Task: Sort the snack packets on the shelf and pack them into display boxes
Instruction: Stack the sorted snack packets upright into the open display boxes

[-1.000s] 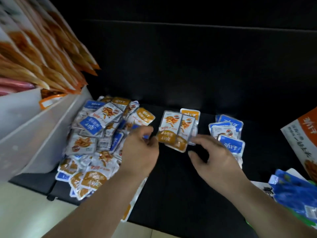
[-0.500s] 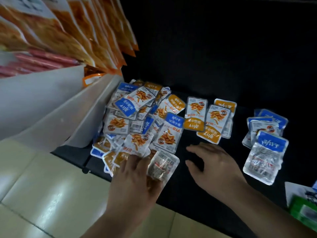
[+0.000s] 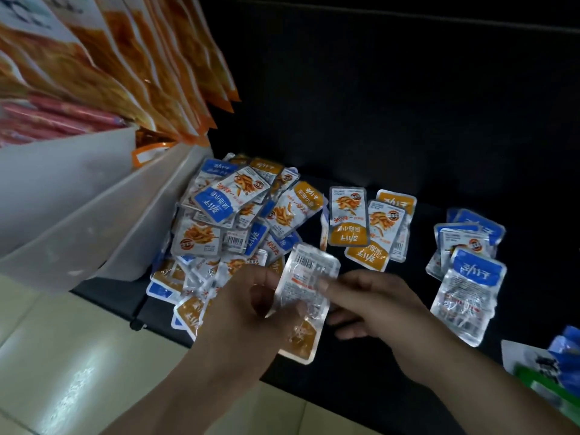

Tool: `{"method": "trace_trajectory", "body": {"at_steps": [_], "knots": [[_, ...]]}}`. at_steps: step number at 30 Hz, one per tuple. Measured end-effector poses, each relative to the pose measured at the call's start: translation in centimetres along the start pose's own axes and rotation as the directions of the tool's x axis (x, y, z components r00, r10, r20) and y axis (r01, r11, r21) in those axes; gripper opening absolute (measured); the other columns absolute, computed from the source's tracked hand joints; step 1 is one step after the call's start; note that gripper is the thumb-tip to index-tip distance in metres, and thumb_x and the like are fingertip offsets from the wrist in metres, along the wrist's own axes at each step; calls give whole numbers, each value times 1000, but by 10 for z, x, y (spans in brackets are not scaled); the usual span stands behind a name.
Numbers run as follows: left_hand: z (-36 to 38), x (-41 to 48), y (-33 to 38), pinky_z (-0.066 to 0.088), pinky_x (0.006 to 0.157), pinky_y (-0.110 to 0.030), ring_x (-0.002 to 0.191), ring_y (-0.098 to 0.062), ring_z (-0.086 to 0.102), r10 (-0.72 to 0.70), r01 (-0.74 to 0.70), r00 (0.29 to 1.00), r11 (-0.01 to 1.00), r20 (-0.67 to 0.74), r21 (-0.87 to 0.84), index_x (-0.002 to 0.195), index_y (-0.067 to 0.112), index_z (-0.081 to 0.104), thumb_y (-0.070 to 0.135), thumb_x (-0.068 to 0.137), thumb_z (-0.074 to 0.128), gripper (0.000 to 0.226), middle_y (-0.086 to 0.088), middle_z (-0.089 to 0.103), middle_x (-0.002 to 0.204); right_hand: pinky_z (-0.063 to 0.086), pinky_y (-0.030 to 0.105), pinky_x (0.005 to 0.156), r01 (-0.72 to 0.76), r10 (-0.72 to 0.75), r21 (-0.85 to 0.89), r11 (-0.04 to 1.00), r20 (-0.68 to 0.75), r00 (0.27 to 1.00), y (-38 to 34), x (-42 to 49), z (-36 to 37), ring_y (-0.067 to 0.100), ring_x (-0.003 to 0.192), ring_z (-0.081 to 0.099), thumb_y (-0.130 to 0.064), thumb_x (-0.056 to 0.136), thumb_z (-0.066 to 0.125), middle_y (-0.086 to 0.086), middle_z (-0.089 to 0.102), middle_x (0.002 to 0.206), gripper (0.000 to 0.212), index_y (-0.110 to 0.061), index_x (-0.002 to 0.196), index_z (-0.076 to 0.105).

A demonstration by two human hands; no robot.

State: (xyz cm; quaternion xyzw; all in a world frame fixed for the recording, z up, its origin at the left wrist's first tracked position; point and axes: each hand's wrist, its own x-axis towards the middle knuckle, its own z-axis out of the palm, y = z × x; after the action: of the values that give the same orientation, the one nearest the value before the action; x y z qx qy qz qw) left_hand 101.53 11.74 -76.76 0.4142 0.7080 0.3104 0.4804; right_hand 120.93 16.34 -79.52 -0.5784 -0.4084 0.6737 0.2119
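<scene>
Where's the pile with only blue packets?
In the head view, the blue pile lies at the right of the black shelf, just right of the orange pile.

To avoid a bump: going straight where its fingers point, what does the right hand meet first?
The packet in the left hand; the right hand's fingertips seem to touch it.

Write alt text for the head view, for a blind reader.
A person's left hand holds an orange-ended snack packet, barcode side up, above a black shelf; the right hand touches its edge. A mixed pile of packets lies left, an orange stack and a blue stack right.
</scene>
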Motion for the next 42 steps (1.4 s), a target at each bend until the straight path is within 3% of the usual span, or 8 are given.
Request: {"method": "trace_trajectory", "body": {"at_steps": [4, 9, 13, 17, 21, 30, 35, 42], "knots": [[13, 10, 1, 61, 70, -34, 79, -13, 74, 78, -79, 996, 997, 43, 11, 90, 33, 69, 29, 89, 80, 11, 3, 76, 84, 62, 49, 88, -27, 15, 150, 988, 80, 997, -1, -4, 2, 29, 97, 77, -20, 92, 74, 10, 79, 104, 23, -11, 113, 75], [21, 55, -17, 57, 83, -35, 103, -13, 62, 472, -375, 879, 767, -62, 520, 107, 25, 67, 23, 90, 71, 17, 8, 62, 111, 58, 33, 59, 115, -92, 63, 991, -286, 954, -15, 6, -18, 20, 79, 77, -18, 95, 73, -2, 80, 87, 6, -19, 100, 76], [34, 85, -14, 55, 89, -44, 117, -28, 56, 447, -269, 895, 547, -4, 793, 132, 19, 57, 60, 85, 68, 63, -3, 61, 125, 44, 14, 43, 238, -220, -12, 971, -428, 877, -41, 25, -33, -1, 53, 66, -19, 95, 73, -7, 76, 70, 6, -17, 90, 76], [48, 89, -9, 48, 97, -42, 124, -25, 55, 386, -165, 922, 441, -21, 882, 146, 22, 45, 73, 85, 61, 81, -3, 57, 134, 56, 29, 54, 142, -171, -98, 985, -460, 871, -54, 43, -37, 8, 71, 72, -22, 95, 73, -6, 76, 87, 16, -31, 84, 67], [51, 98, -7, 55, 93, -45, 114, -25, 63, 288, -123, 954, 633, -85, 765, 136, 20, 51, 62, 79, 77, 75, -3, 61, 123, 51, 22, 63, 195, -259, -176, 965, -518, 815, -39, 28, -45, 0, 81, 65, -25, 99, 65, -21, 64, 96, 13, -36, 103, 59], [45, 63, 27, 48, 56, -28, 64, -12, 64, 362, -305, 909, 915, -205, 264, 101, 30, 65, 35, 100, 65, 6, 4, 67, 75, 64, 33, 79, 219, -195, 22, 975, -375, 906, -14, -8, -42, 7, 88, 75, -28, 91, 78, -12, 78, 94, 22, -35, 110, 70], [97, 21, 46, 47, 52, -13, 65, -2, 69, 169, -140, 978, 966, 123, -216, 101, 31, 71, 25, 96, 72, 7, 9, 78, 85, 62, 36, 65, 195, -123, 163, 967, -368, 922, -18, -14, -57, 17, 82, 78, -15, 89, 80, -1, 79, 95, 49, -28, 131, 57], [124, 22, 18, 50, 77, -8, 89, 0, 69, 213, -218, 959, 976, 185, 11, 117, 34, 68, 25, 96, 71, 23, 22, 72, 93, 64, 41, 67, 113, -223, -211, 971, -627, 747, 8, -29, -124, 9, 68, 73, -10, 86, 78, -5, 75, 77, 54, -36, 126, 52]]}}
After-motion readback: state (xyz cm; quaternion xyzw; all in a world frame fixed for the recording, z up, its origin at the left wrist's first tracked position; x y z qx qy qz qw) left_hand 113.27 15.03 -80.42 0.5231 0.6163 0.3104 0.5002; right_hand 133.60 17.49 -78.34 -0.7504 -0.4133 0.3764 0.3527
